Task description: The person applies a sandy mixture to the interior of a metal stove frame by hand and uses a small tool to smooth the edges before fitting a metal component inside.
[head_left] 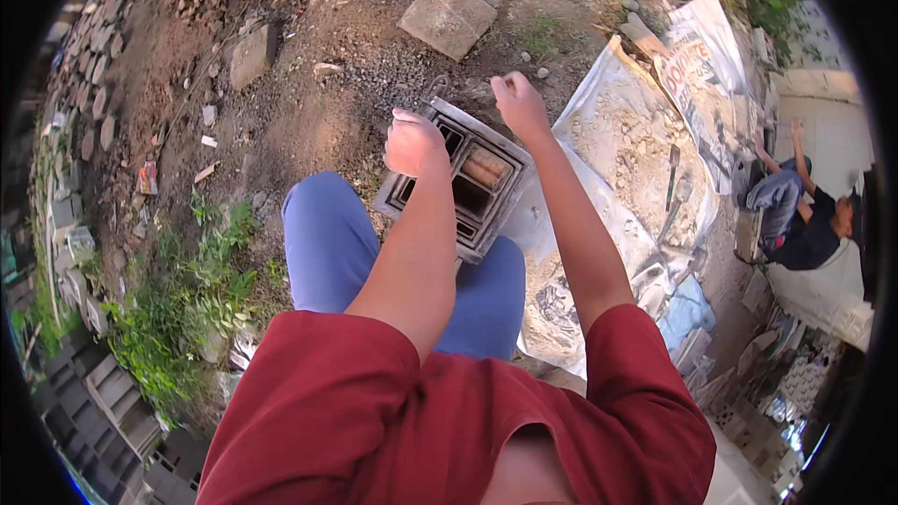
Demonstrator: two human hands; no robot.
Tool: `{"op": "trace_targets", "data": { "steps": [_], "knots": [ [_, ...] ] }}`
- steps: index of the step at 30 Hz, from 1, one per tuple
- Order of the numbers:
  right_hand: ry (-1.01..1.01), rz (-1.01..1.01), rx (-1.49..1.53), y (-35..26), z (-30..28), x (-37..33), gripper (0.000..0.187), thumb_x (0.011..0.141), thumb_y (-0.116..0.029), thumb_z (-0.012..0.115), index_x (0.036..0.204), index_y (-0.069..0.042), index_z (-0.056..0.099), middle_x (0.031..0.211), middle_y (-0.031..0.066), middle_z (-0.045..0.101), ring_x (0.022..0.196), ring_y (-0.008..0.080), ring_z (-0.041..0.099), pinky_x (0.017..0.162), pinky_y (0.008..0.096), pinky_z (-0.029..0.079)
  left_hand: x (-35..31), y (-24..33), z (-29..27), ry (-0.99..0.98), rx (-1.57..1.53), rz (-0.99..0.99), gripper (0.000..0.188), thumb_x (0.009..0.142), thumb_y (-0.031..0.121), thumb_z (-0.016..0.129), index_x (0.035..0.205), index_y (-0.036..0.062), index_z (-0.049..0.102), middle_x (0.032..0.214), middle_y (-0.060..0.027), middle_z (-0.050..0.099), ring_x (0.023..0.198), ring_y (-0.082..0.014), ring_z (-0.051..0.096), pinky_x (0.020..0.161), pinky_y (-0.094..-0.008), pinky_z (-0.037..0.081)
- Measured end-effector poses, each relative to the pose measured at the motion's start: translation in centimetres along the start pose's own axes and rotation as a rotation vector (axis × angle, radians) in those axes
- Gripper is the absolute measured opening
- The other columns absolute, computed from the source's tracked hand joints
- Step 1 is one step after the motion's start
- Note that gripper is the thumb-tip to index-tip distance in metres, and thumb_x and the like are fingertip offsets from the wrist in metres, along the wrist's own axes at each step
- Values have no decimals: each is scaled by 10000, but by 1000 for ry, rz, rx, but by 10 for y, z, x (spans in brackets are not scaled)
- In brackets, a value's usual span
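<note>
- Large printed lettering in orange and dark tones runs across the white sack (716, 30) at upper right, its surface creased and dusty.
- A small red-and-white packet (148, 178) lies on the soil at far left; any print on it is too small to read.
- The dusty, rectangular compartmented box (505, 210) sits tilted in front of the person's lap, its lower corner overlapping the right knee in view; I cannot tell whether it rests there.
- One compartment holds a tan-orange, ridged piece (486, 166); the wider one beside it looks dark inside, and narrower dark slots lie toward the box's left edge and lower corner.
- The left hand (414, 143) is over the left part of the box, fingers curled together; whether they grip anything or touch the box, I cannot tell.
- The right hand (521, 108) is by the box's upper right edge, fingers bent inward; their tips are hidden, so I cannot tell whether they are clamped on something.
- A spread white sheet (538, 215) right of the box carries pale, crumbly powder (631, 122), with a dark slender tool (672, 182) lying on it.
- Farther right, another person (806, 229) in a dark top sits with an arm extended.
</note>
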State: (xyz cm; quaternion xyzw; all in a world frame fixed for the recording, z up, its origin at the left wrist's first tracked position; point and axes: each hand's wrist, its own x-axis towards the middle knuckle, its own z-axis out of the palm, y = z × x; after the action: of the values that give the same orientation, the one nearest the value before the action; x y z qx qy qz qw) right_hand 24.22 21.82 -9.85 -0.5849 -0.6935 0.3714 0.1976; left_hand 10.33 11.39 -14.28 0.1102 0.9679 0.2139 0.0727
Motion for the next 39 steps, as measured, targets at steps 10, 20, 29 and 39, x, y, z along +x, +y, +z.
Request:
{"op": "trace_targets", "data": {
  "steps": [10,20,29,39],
  "knots": [
    [390,518,291,149,-135,-381,344,1015,-326,620,987,15,651,844,106,719,716,171,687,657,290,522,19,-54,-3,1,-345,512,474,1077,406,409,1355,84,616,1404,-160,631,1307,-356,583,1069,-552,442],
    [495,810,525,188,-85,-548,372,1013,-365,622,1057,4,641,868,88,711,716,142,675,611,287,497,-100,-126,-42,-406,75,1338,790,1042,497,456,1635,7,275,1739,-203,142,1619,-357,94,1288,-549,97],
    [425,749,503,184,-22,-590,366,1027,-411,588,1076,-55,654,970,64,735,815,149,693,690,295,513,-77,-120,-44,-660,333,1440,795,1074,576,303,1697,131,87,1770,-130,-44,1634,-294,-59,1296,-514,-10],
    [547,774,347,245,0,-570,374,939,-376,633,975,-8,688,890,158,725,823,269,687,776,389,529,-74,-119,-26,-630,409,1459,732,1097,542,271,1703,194,56,1773,-106,-66,1632,-292,-93,1275,-553,-54]
  ]
}}
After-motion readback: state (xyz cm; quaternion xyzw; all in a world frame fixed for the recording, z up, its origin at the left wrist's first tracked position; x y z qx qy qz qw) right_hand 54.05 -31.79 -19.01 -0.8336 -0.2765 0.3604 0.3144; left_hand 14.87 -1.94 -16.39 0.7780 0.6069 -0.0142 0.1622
